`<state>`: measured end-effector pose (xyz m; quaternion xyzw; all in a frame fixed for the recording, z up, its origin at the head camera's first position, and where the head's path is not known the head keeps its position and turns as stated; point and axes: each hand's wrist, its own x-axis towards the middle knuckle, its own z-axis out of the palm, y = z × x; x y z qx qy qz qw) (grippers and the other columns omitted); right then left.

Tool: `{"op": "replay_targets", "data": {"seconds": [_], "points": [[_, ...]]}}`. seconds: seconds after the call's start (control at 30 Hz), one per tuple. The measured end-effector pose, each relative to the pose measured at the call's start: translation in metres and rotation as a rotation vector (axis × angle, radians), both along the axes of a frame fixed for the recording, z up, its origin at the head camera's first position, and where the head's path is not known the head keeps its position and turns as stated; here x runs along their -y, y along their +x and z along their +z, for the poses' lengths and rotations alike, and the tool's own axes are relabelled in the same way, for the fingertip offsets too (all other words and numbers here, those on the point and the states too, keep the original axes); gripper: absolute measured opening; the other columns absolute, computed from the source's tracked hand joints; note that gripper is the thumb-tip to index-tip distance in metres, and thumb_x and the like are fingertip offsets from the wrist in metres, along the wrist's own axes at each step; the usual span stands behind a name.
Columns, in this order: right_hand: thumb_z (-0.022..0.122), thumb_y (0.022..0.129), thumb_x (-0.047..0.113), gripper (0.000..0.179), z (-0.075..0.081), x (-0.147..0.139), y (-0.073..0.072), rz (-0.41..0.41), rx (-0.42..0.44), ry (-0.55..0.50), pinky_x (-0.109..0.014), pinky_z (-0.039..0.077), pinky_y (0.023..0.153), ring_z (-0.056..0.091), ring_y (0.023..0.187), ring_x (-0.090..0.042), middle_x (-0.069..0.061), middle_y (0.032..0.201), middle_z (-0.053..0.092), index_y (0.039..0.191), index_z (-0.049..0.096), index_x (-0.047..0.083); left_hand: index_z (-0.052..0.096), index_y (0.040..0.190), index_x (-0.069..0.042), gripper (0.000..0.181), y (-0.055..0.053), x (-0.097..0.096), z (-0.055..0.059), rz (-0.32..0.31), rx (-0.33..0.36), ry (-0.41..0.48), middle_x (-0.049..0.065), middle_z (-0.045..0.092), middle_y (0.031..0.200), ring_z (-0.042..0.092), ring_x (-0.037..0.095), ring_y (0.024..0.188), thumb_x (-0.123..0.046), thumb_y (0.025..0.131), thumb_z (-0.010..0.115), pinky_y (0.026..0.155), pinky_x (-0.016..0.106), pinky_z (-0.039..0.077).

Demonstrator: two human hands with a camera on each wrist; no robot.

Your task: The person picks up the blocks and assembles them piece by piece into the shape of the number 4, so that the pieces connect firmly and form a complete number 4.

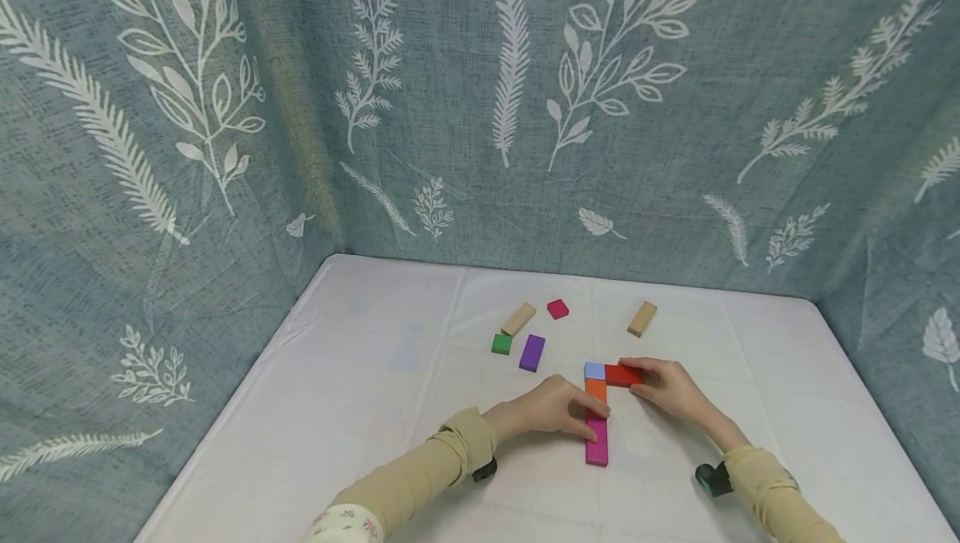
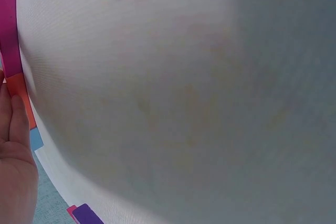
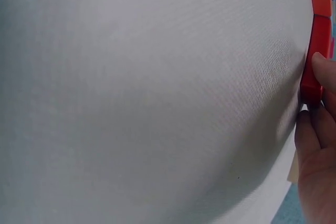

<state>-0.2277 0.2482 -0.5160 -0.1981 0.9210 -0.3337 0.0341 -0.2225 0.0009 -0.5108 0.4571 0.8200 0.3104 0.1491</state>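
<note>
A red, oblong, wood-like block (image 1: pixel 617 375) is pinched at its right end by the right hand's (image 1: pixel 670 386) thumb and fingers, while a magenta oblong block (image 1: pixel 597 453), nearer and left, is gripped between the left hand's (image 1: pixel 551 406) thumb and fingers, apparently so alignment is kept.

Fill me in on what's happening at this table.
A person is at a white-covered table. The right hand pinches a red block beside a light blue block, while the left hand touches a magenta block near where it meets an orange block. Together these four make a corner shape. Farther off lie a purple block, a green block, a small crimson block and two wood-coloured blocks.
</note>
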Motion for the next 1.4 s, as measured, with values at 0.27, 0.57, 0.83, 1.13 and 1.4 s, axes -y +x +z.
{"op": "replay_targets", "data": {"seconds": [0.27, 0.57, 0.83, 1.13, 1.4], "points": [[0.069, 0.083, 0.003, 0.042, 0.004, 0.002, -0.001, 0.002, 0.007, -0.021, -0.050, 0.046, 0.096, 0.056, 0.117, -0.038, -0.020, 0.124, 0.062, 0.124, 0.060, -0.002, 0.069, 0.116, -0.015, 0.037, 0.000, 0.002, 0.002, 0.002, -0.001, 0.004, -0.006, 0.069, 0.116, 0.060, -0.003, 0.106, -0.023, 0.081, 0.075, 0.091, 0.008, 0.042], [0.068, 0.086, 0.011, 0.042, 0.011, 0.003, -0.005, -0.061, 0.045, -0.082, -0.051, 0.044, 0.099, 0.053, 0.122, -0.038, -0.019, 0.125, 0.062, 0.125, 0.059, -0.001, 0.069, 0.116, -0.015, 0.037, 0.000, 0.003, 0.003, 0.005, 0.005, -0.002, -0.006, 0.069, 0.116, 0.060, -0.003, 0.106, -0.023, 0.081, 0.076, 0.091, 0.009, 0.042], [0.068, 0.088, 0.024, 0.056, 0.022, -0.005, -0.020, -0.134, 0.048, -0.164, -0.046, 0.039, 0.104, 0.043, 0.131, -0.038, -0.022, 0.137, 0.051, 0.135, 0.049, -0.001, 0.070, 0.116, -0.016, 0.037, -0.001, 0.004, 0.001, -0.005, -0.014, 0.001, -0.008, 0.069, 0.117, 0.060, -0.004, 0.105, -0.025, 0.081, 0.075, 0.090, 0.008, 0.042], [0.066, 0.089, 0.029, 0.067, 0.031, -0.019, -0.039, -0.230, 0.097, -0.236, -0.044, 0.035, 0.107, 0.036, 0.136, -0.039, -0.023, 0.146, 0.040, 0.142, 0.039, -0.001, 0.070, 0.115, -0.016, 0.036, 0.000, 0.004, 0.000, -0.009, -0.024, 0.008, -0.009, 0.069, 0.116, 0.059, -0.006, 0.104, -0.026, 0.081, 0.075, 0.091, 0.007, 0.042], [0.066, 0.090, 0.027, 0.070, 0.029, -0.029, -0.049, -0.320, 0.127, -0.287, -0.043, 0.032, 0.110, 0.030, 0.140, -0.038, -0.022, 0.150, 0.035, 0.145, 0.033, -0.001, 0.069, 0.117, -0.015, 0.037, 0.001, 0.002, 0.001, -0.013, 0.012, 0.011, -0.007, 0.068, 0.118, 0.059, -0.005, 0.105, -0.025, 0.082, 0.074, 0.091, 0.008, 0.042]]}}
